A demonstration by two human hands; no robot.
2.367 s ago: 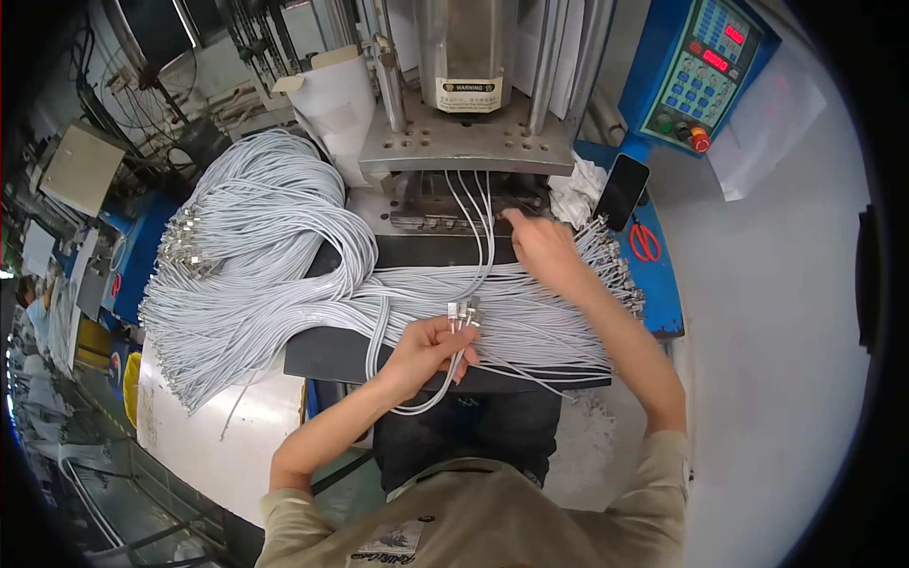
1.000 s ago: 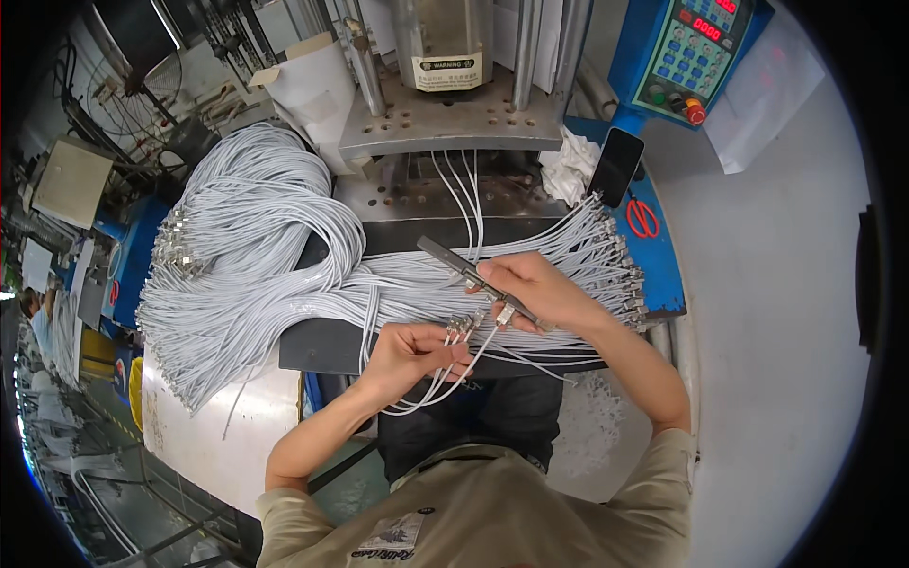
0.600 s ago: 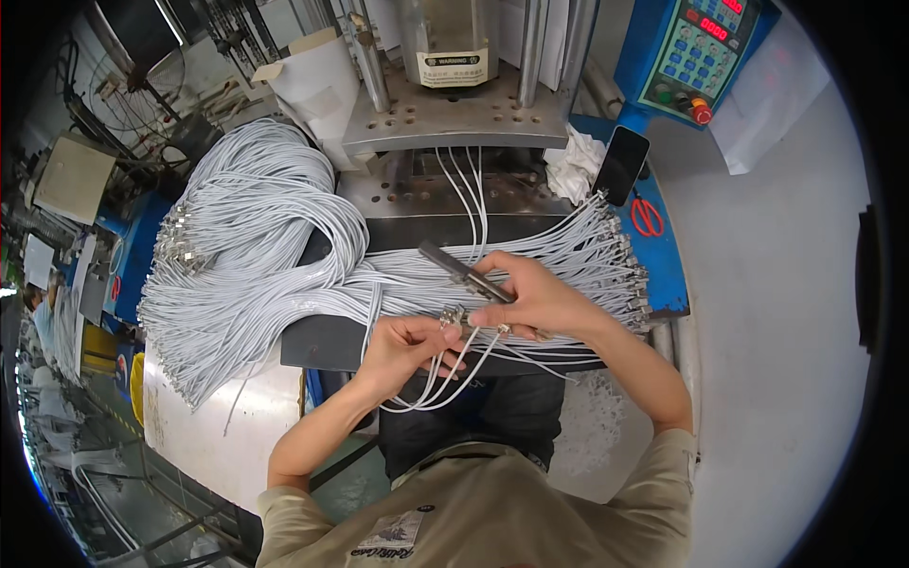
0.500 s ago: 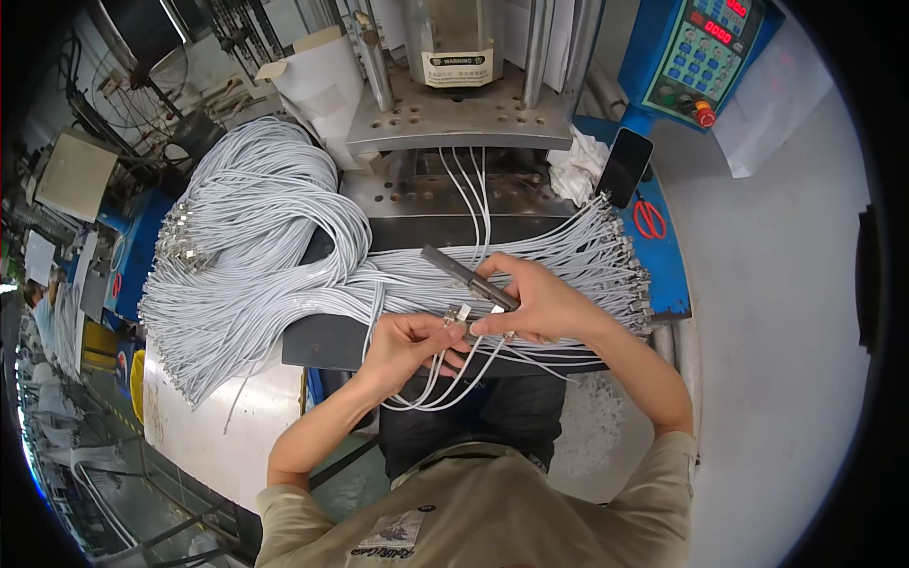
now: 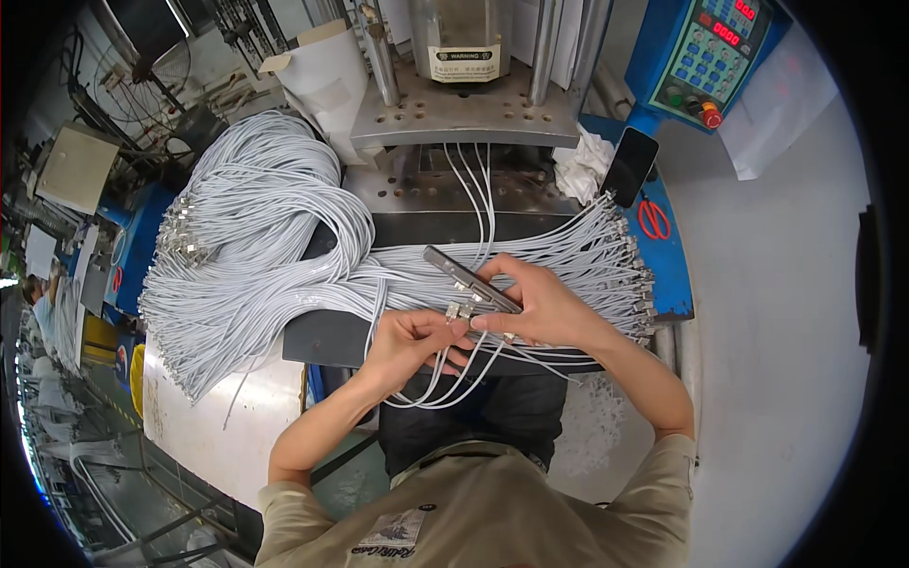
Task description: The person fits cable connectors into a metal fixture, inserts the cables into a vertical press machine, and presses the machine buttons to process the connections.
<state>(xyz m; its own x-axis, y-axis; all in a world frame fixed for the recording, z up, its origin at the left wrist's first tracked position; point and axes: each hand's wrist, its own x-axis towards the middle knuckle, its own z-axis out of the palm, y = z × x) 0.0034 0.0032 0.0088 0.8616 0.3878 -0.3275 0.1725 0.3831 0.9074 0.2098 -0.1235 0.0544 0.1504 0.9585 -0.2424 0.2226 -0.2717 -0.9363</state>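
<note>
My left hand point(image 5: 409, 343) is closed, pinching white cables point(image 5: 461, 390) just behind their small silver metal plugs point(image 5: 458, 310). The cables loop down below both hands. In my right hand point(image 5: 542, 305) is a narrow dark metal bar point(image 5: 450, 266), slanting from upper left to lower right, with small shiny pieces along its near side. My right thumb reaches below the bar to the left fingertips, by the plugs. Whether it also grips a cable there is hard to make out. Behind the hands, a thick layer of white cables point(image 5: 407, 284) runs across the dark bench edge.
A large coiled cable bundle point(image 5: 256, 180) lies at left. Many plug ends point(image 5: 639, 275) fan out at right, beside red-handled scissors point(image 5: 652, 218) and a phone point(image 5: 630, 166). Ahead stands a press point(image 5: 464, 118), with several cables hanging from it, and a blue control panel point(image 5: 705, 57).
My hands stay nearly in place. A pale plug end that stuck up beside my right thumb now seems to lie against the bar. The whole view has shifted slightly.
</note>
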